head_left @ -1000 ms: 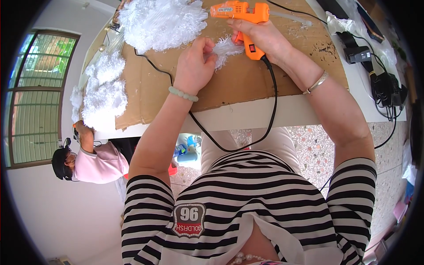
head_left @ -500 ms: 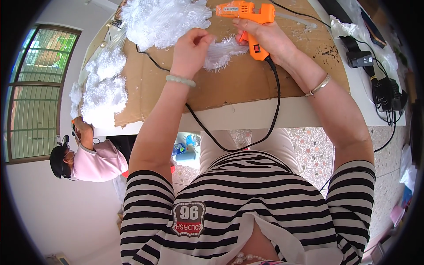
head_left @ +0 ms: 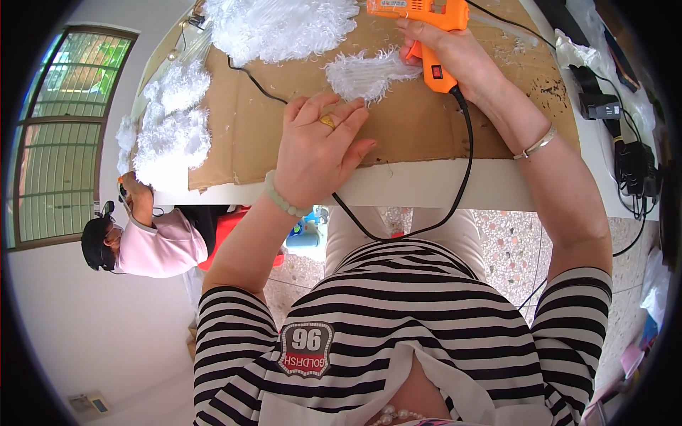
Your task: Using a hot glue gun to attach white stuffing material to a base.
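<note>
Now right hand (head_left: 455, 60) grips the glue gun (head_left: 426, 28) — left hand (head_left: 320, 153) released, near the cardboard (head_left: 440, 128) edge.

Big white fluffy heap (head_left: 280, 25) at far end of my desk (head_left: 426, 188), more fluff (head_left: 170, 131) on left edge. Black chargers (head_left: 618, 135) on right. Person in pink (head_left: 153, 245) sits below-left, by window (head_left: 60, 135).

Black-and-white striped short-sleeved top (head_left: 398, 334), pale bead bracelet (head_left: 284, 200), gold ring (head_left: 327, 121), silver bangle (head_left: 538, 143).
</note>
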The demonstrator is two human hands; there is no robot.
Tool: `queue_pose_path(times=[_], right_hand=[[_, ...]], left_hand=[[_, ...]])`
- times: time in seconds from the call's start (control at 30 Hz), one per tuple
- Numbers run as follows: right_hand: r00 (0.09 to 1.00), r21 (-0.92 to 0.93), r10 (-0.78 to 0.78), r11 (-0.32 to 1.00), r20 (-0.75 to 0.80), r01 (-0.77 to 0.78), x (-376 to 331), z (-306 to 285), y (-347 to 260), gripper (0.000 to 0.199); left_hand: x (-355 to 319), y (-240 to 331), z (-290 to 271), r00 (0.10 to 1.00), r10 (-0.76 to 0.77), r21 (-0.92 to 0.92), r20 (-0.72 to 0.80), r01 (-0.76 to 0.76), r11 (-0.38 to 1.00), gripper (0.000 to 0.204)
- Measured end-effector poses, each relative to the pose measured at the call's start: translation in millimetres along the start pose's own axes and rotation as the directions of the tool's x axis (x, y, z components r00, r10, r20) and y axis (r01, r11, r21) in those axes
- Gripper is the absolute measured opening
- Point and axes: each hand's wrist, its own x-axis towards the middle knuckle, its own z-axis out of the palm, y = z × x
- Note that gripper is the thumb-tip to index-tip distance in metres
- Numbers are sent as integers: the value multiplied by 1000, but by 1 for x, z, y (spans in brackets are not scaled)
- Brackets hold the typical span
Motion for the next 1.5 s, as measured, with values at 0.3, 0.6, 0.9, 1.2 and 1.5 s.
queue_pose_path(times=[0.3, 0.6, 0.9, 1.2, 1.5], right_hand=[[1000, 9, 21, 1000, 18, -21, -4, 0, -2, 22], [999, 28, 47, 998, 27, -47, -3, 0, -3, 22], [998, 67, 32, 997, 52, -35, -4, -1, -6, 21], [997, 97, 55, 993, 51, -60, -3, -1, -5, 22], [998, 275, 47, 961, -50, -32, -5, -7, -20, 20]], left_hand=[[14, -16, 14, 982, -151, -214, 118, 173, 961, 29], [7, -37, 5, 867, -499, -511, 17, 436, 741, 20], [27, -64, 13, 798, -591, -626, 116, 521, 581, 20], [37, -68, 38, 984, -159, -234, -76, 138, 962, 22], [66, -64, 22, 827, -558, -712, -68, 352, 608, 21]])
